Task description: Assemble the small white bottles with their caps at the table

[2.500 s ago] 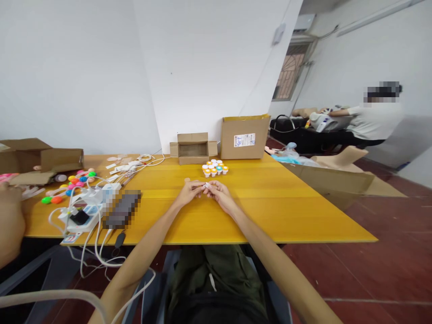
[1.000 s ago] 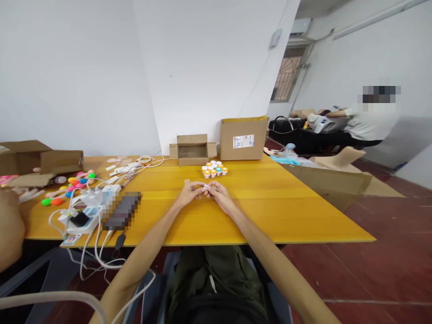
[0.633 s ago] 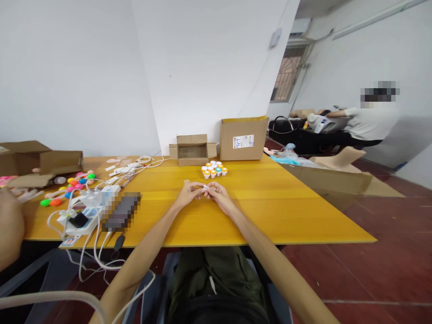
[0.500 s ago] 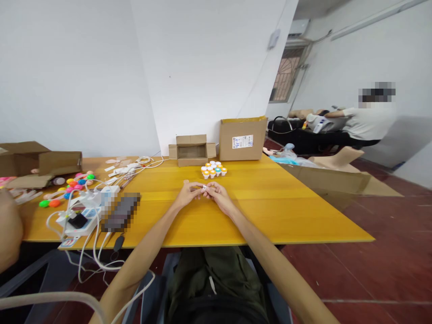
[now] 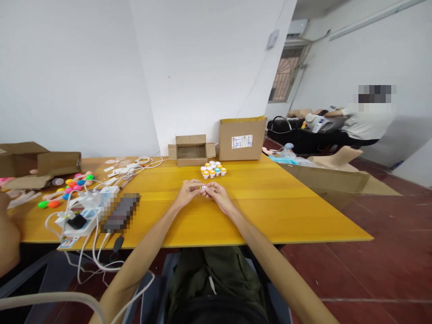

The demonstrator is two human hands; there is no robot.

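One yellow table (image 5: pixel 270 207). Lg cardboard box (image 5: pixel 241 139) at back; sm open box (image 5: pixel 191 154) just L of it. L hand (image 5: pixel 189 192) & R hand (image 5: pixel 218 193) close together over table, both pinching same thing. Past them, cluster of jars (image 5: pixel 212 168), tops white/orange/blue. Smallest: white piece (image 5: pixel 203 189), gripped btwn the two hands, detail unclear.

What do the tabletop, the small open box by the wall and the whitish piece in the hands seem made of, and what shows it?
Tabletop: probably wood or laminate, lightly glossy, with streaks like grain.
Small open box: matt brown cardboard, by its folded flaps.
Whitish piece: perhaps plastic, pale with dark specks; too small to be sure.
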